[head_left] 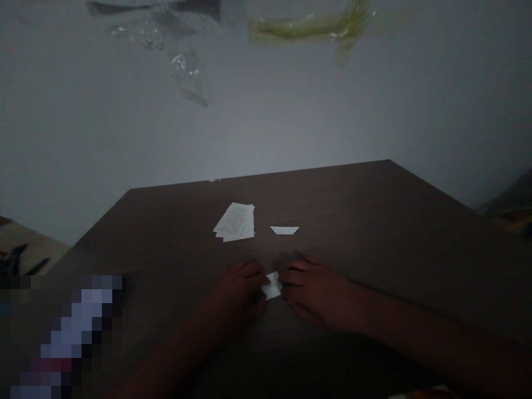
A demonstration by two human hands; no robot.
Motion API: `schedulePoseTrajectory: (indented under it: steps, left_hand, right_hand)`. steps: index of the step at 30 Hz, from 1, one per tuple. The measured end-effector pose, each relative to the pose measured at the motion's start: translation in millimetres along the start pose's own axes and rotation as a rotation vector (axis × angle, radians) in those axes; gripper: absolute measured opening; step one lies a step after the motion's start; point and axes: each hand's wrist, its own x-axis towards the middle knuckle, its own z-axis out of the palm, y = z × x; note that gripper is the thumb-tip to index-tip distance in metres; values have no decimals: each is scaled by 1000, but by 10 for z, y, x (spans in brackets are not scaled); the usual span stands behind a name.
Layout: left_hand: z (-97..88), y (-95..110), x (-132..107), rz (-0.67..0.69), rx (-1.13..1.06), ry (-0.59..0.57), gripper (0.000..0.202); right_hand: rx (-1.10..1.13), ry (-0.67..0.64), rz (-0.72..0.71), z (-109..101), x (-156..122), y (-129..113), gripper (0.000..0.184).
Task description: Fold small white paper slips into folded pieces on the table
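Observation:
A small white folded piece of paper [272,286] lies on the dark wooden table [374,221] between my two hands. My left hand [241,291] pinches its left side with fingers curled together. From the other side, my right hand [318,293] presses its fingertips on the paper's right edge. Most of the paper is hidden by my fingers. Farther back lies a small stack of printed white paper slips [235,221]. To the right of that stack rests a folded white paper shape [284,230] with slanted ends.
The table stands against a pale wall [266,133]. Clear plastic wrapping [187,72] and a yellowish plastic strip [307,27] hang on the wall above. A blurred-out patch [62,338] covers the lower left corner. The room is dim.

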Motion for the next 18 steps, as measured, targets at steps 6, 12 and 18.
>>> schedulePoseTrajectory:
  steps: [6, 12, 18]
  left_hand:
    - [-104, 135, -64, -17, -38, 31, 27]
    - [33, 71, -28, -10, 41, 83, 24]
    - [110, -4, -23, 31, 18, 86, 38]
  right_hand:
    - [38, 32, 0, 34, -10, 27, 11]
    - [76, 47, -19, 73, -25, 8, 12]
    - [270, 118, -55, 87, -3, 122, 17]
